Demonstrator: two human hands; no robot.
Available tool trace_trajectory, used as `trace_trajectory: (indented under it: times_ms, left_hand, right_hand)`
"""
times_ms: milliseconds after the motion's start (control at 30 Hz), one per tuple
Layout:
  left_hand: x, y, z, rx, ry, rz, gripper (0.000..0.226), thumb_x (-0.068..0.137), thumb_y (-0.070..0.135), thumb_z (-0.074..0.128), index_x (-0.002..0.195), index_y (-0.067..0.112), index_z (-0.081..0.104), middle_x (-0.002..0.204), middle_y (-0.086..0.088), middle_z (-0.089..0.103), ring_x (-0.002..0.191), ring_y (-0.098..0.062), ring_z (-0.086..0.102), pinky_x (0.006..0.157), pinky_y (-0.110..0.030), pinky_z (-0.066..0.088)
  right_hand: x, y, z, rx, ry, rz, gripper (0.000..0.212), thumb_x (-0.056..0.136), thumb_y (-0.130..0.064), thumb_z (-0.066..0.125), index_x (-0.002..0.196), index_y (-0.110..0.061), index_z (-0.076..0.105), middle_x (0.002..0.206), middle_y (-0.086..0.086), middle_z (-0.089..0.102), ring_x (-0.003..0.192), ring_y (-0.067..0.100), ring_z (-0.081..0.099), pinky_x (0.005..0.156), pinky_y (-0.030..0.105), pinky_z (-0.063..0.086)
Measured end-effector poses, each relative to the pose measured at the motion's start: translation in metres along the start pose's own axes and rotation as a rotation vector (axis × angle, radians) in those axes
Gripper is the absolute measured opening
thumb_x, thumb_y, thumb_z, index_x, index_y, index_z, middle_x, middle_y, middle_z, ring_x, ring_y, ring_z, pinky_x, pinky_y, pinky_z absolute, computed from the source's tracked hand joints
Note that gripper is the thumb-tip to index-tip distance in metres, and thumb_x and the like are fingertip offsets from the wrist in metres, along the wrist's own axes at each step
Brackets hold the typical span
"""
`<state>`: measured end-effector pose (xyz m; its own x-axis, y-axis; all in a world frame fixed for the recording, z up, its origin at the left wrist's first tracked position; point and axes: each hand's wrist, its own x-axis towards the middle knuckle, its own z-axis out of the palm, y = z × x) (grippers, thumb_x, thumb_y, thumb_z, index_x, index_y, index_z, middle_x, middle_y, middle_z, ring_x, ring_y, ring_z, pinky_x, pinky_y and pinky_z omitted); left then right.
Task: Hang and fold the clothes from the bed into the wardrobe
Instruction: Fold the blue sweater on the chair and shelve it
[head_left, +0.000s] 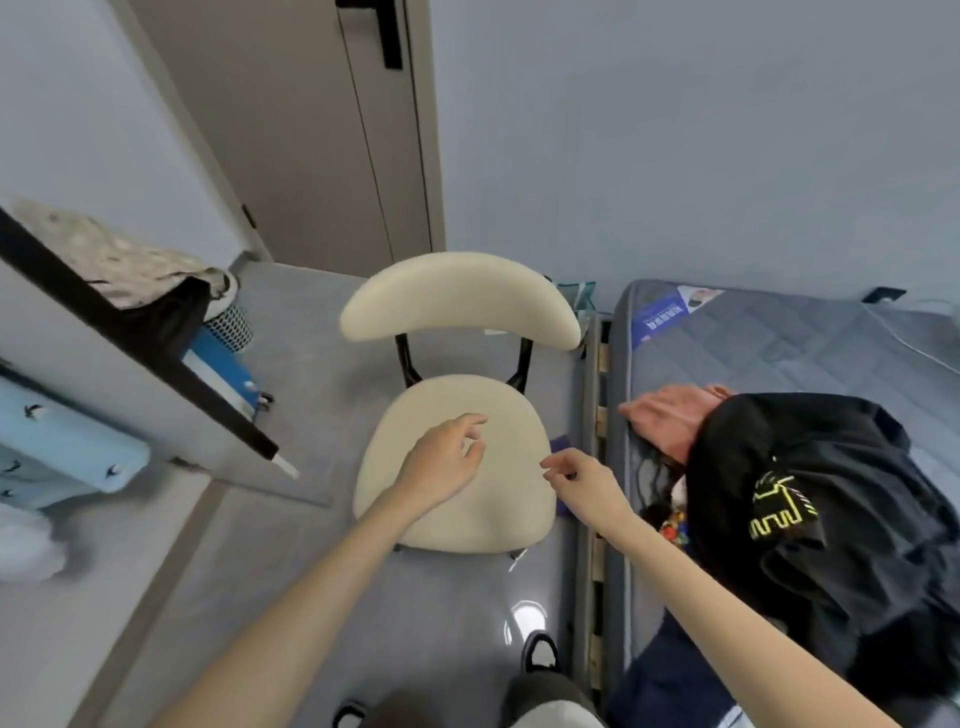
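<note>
Both my hands hover over the cream seat of a chair (457, 415) beside the bed. My left hand (447, 460) has loosely curled fingers and holds nothing. My right hand (582, 480) is just right of it, fingers lightly bent, also empty. On the grey mattress (779, 338) to the right lies a heap of clothes: a black garment with a yellow print (810, 483), a pink garment (670, 415) at its far end, and a dark blue one (670, 670) nearer me. At the left edge hangs a light blue garment (57, 452) under the wardrobe's black frame (156, 358).
A patterned cloth (119, 260) lies on top of the black frame at left, with a blue box (223, 358) on the floor behind it. A brown door (322, 135) stands beyond the chair. The grey floor (291, 525) runs between chair and wardrobe. My feet show at the bottom.
</note>
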<state>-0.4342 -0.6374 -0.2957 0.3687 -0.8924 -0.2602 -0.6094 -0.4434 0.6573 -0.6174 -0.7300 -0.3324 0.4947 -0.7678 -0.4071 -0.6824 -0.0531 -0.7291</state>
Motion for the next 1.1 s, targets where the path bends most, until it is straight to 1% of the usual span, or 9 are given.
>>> trace_trajectory:
  times_ms: [200,433,500,700,833,900,967,1033,1100]
  left_hand:
    - [0.049,0.028,0.076,0.011,-0.082,-0.031,0.040,0.098,0.023,0.045,0.139,0.021,0.048,0.126,0.000,0.060,0.112,-0.018,0.057,0.097,-0.034,0.044]
    - [0.115,-0.007,0.148,0.104,-0.148,-0.030,0.041,0.100,0.021,0.042,0.140,0.020,0.045,0.131,-0.003,0.055,0.119,-0.020,0.050,0.100,-0.032,0.040]
    - [0.138,-0.027,0.173,0.165,-0.147,0.003,0.041,0.099,0.020,0.044,0.140,0.019,0.045,0.135,-0.003,0.052,0.122,-0.023,0.047,0.100,-0.032,0.038]
    - [0.222,-0.101,0.259,0.410,-0.136,0.166,0.042,0.099,0.020,0.044,0.141,0.017,0.046,0.144,-0.004,0.044,0.131,-0.024,0.038,0.106,-0.032,0.029]
    - [0.277,-0.143,0.310,0.599,-0.124,0.222,0.043,0.101,0.027,0.035,0.144,0.025,0.036,0.151,0.006,0.033,0.143,-0.019,0.021,0.114,-0.035,0.013]
    - [0.301,-0.162,0.328,0.635,-0.111,0.240,0.043,0.102,0.029,0.029,0.145,0.025,0.033,0.152,0.007,0.030,0.145,-0.018,0.015,0.114,-0.037,0.003]
    - [0.320,-0.177,0.339,0.621,-0.076,0.274,0.045,0.101,0.032,0.023,0.142,0.023,0.039,0.150,0.004,0.034,0.144,-0.020,0.018,0.114,-0.039,0.002]
    - [0.332,-0.185,0.347,0.557,-0.002,0.319,0.056,0.094,0.038,0.017,0.134,0.019,0.051,0.145,0.001,0.043,0.141,-0.023,0.027,0.115,-0.043,0.008]
    - [0.343,-0.189,0.353,0.505,0.053,0.357,0.057,0.091,0.038,0.019,0.125,0.019,0.060,0.137,0.001,0.051,0.138,-0.023,0.034,0.115,-0.044,0.012]
  right_hand:
    - [0.024,0.078,-0.039,0.024,0.049,0.123,0.022,0.096,-0.012,0.050,0.114,-0.013,0.062,0.112,0.001,0.065,0.102,0.016,0.060,0.085,0.023,0.044]
    - [0.085,0.142,-0.026,0.070,0.082,0.247,0.026,0.097,-0.008,0.048,0.121,-0.009,0.058,0.119,0.007,0.062,0.111,0.019,0.058,0.097,0.029,0.045]
    - [0.111,0.166,-0.010,0.090,0.088,0.276,0.027,0.097,-0.007,0.048,0.122,-0.008,0.058,0.119,0.007,0.062,0.112,0.020,0.057,0.098,0.029,0.045]
    - [0.214,0.254,0.058,0.149,0.153,0.330,0.027,0.095,-0.003,0.049,0.120,-0.006,0.058,0.119,0.009,0.061,0.110,0.019,0.057,0.091,0.023,0.042]
    - [0.284,0.317,0.110,0.201,0.155,0.361,0.027,0.095,-0.004,0.049,0.120,-0.008,0.057,0.120,0.009,0.060,0.109,0.020,0.056,0.092,0.026,0.045]
    - [0.317,0.347,0.136,0.222,0.167,0.387,0.026,0.095,-0.004,0.049,0.120,-0.008,0.056,0.121,0.010,0.059,0.110,0.021,0.056,0.093,0.028,0.046]
    - [0.349,0.373,0.160,0.240,0.213,0.422,0.024,0.096,-0.005,0.049,0.118,-0.009,0.057,0.120,0.009,0.060,0.110,0.022,0.057,0.092,0.030,0.047]
    - [0.376,0.396,0.182,0.243,0.274,0.438,0.023,0.095,-0.005,0.048,0.115,-0.010,0.058,0.117,0.009,0.060,0.107,0.023,0.058,0.086,0.027,0.046]
    - [0.400,0.416,0.202,0.225,0.325,0.431,0.023,0.094,-0.004,0.048,0.113,-0.012,0.059,0.118,0.010,0.059,0.105,0.024,0.058,0.086,0.028,0.046]
